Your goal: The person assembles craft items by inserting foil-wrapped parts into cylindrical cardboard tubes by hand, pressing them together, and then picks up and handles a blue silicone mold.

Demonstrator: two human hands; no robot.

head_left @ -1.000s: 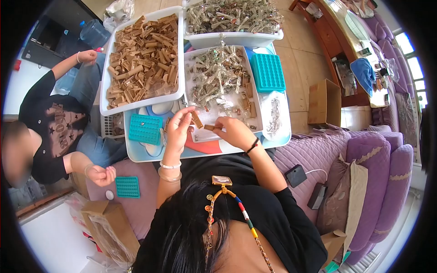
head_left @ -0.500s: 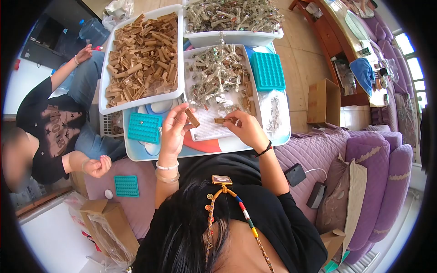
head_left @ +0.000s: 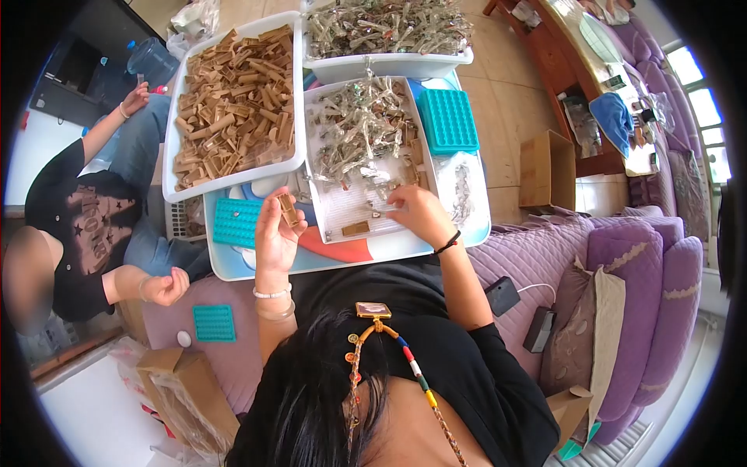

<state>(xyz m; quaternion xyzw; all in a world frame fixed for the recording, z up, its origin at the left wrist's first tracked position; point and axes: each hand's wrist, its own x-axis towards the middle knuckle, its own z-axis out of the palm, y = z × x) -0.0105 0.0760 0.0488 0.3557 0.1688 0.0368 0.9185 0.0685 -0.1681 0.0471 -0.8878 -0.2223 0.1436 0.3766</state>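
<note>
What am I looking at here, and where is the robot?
There's no robot: these are a person's two bare hands, seen from one camera worn on the head, looking forward and down. On the table stand a white tub of brown pieces, another white tub of clear-wrapped items, a shallow white tray with more of those items, and turquoise molded trays. The left hand holds a small brown piece. The right hand is over the shallow tray; whether it grips anything is unclear. Another person sits at the left.
</note>
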